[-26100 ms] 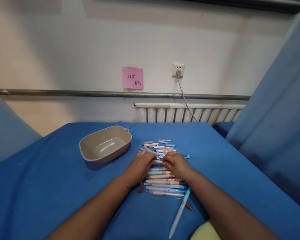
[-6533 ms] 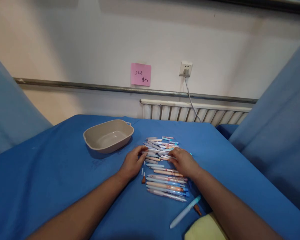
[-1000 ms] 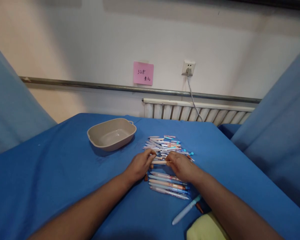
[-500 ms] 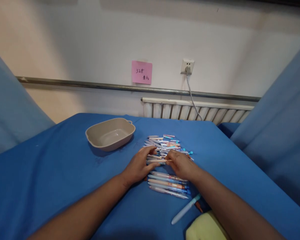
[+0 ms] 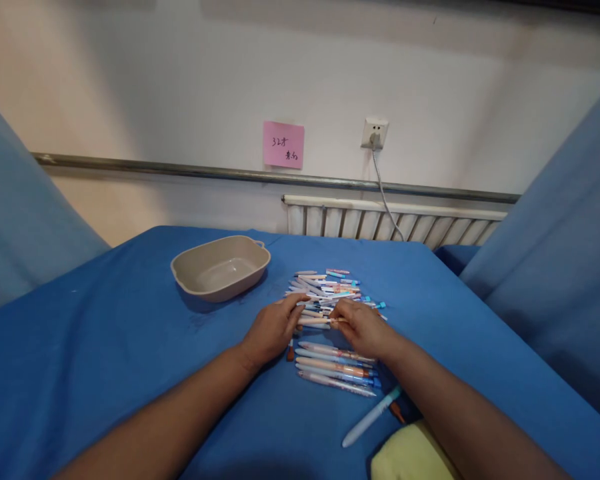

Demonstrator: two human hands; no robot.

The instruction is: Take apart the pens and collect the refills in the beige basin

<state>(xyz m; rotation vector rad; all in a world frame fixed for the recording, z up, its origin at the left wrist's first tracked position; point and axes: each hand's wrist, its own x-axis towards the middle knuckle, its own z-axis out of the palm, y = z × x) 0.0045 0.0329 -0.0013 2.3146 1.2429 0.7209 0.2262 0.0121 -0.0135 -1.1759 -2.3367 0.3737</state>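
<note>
A heap of several pastel pens [image 5: 325, 287] lies on the blue cloth [image 5: 105, 347]. My left hand [image 5: 273, 328] and my right hand [image 5: 363, 328] meet over the heap's near part and pinch the two ends of one pale pen [image 5: 316, 321] between them. Just below my hands a neat row of several pens [image 5: 336, 368] lies side by side. A small brown cap [image 5: 290, 352] sits by my left hand.
A beige oval dish [image 5: 220, 268] stands at the left of the heap. A single light blue pen [image 5: 373, 417] lies slanted near me, next to a yellow thing [image 5: 415, 457]. Blue curtains hang on both sides. A radiator [image 5: 390, 223] and a pink note [image 5: 283, 144] are behind.
Over the last second both hands stayed on the pale pen and shifted only slightly. Compared with 6.5 s ago, my hands have come closer together over the pens.
</note>
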